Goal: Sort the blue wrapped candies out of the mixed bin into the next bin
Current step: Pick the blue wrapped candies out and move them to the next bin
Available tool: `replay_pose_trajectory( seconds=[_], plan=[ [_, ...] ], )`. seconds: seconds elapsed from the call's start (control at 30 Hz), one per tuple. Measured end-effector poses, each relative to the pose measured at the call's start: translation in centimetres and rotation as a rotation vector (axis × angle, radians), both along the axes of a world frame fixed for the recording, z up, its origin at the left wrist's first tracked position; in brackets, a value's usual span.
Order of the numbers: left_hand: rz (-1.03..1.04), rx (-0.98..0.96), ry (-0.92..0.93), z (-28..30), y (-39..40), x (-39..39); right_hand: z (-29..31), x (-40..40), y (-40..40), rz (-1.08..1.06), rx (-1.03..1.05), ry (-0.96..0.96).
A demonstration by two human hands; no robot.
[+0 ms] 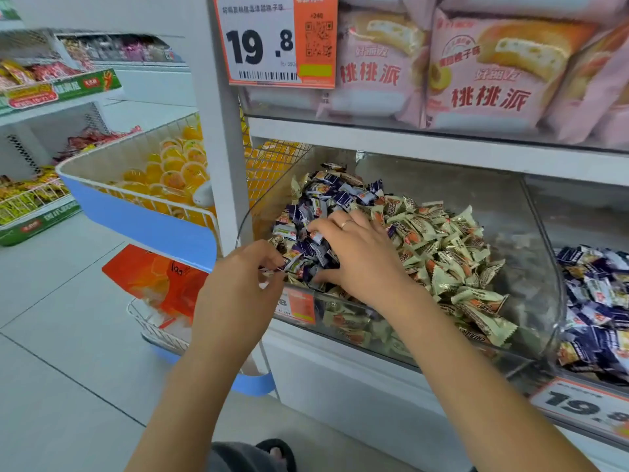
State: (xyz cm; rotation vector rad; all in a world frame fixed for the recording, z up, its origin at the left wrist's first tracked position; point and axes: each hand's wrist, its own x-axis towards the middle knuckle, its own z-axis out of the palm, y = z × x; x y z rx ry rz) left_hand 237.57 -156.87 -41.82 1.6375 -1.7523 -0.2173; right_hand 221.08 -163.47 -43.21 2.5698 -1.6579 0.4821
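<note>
A clear mixed bin (510,212) on the shelf holds blue wrapped candies (335,195) heaped on its left side and cream-green wrapped candies (452,253) on its right. My right hand (357,253), a ring on one finger, lies cupped over a bunch of blue candies at the bin's front left. My left hand (245,274) is at the bin's front left corner, fingers pinched on blue candies there. The neighbouring bin (558,301) to the right holds blue wrapped candies (595,301).
A wire basket with a blue rim (136,212) full of orange jelly cups stands left of the shelf post (218,131). Pink cake packs (483,73) fill the shelf above. Price tags (279,39) hang on the shelf edges. Grey tiled floor (61,335) lies to the left.
</note>
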Motion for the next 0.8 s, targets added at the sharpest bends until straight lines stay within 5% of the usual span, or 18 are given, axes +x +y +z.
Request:
replay_pose_trajectory(
  seconds=[0.17, 0.33, 0.47, 0.57, 0.7, 0.8],
  plan=[
    [-0.091, -0.06, -0.091, 0.9, -3.1, -0.9, -0.1, -1.6, 0.1, -0.094, -0.016, -0.129],
    [-0.147, 0.34, -0.356, 0.8, -6.7, -0.9, 0.4, -5.3, -0.4, -0.304, 0.021, -0.2],
    [-0.174, 0.277, -0.201, 0.6, -6.7, 0.0, 1.9, -4.1, 0.4, -0.109, -0.049, -0.317],
    [-0.118, 0.081, -0.07, 1.0, -6.0, 0.6, 1.7, -1.4, 1.1, 0.122, 0.2, -0.365],
    [-0.063, -0.04, 0.025, 1.1, -5.3, 0.3, -0.7, -0.2, 0.1, 0.136, 0.282, -0.248],
    [-0.09, 0.043, -0.004, 0.6, -5.5, -0.1, -1.1, 0.4, -0.5, 0.095, 0.262, -0.168]
  ],
)
